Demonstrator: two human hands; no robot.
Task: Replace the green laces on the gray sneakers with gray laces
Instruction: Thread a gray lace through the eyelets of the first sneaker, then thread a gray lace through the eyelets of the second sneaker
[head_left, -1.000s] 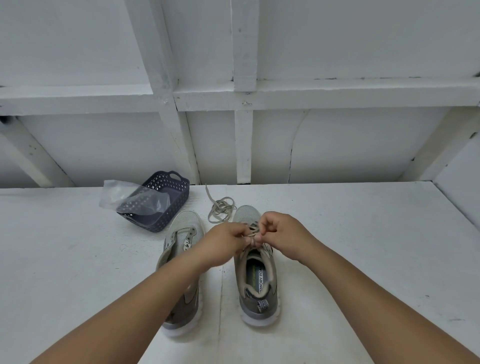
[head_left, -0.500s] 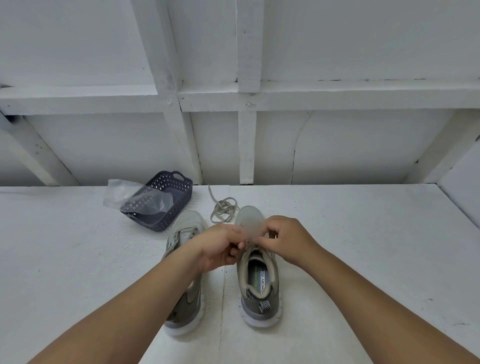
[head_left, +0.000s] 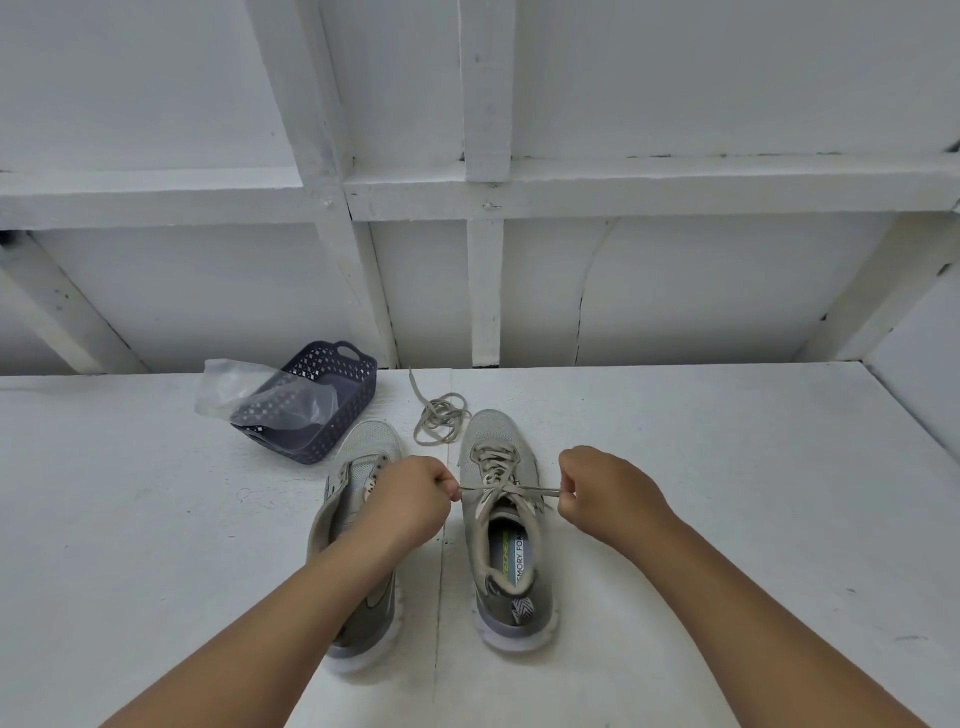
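Between left hand (head_left: 402, 501), right hand (head_left: 605, 493), taut lace (head_left: 511, 488)

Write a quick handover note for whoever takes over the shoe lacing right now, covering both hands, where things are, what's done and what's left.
Left hand and right hand each pinch one end of the lace, pulled taut sideways across the right sneaker.
Right sneaker: laced through the eyelets, not yet tied.
Left sneaker: partly hidden by the left arm; its lacing cannot be told.
A loose lace lies coiled beyond the toes; a dark basket with a plastic bag sits at back left.
Left: finish the knot, then check the left sneaker.
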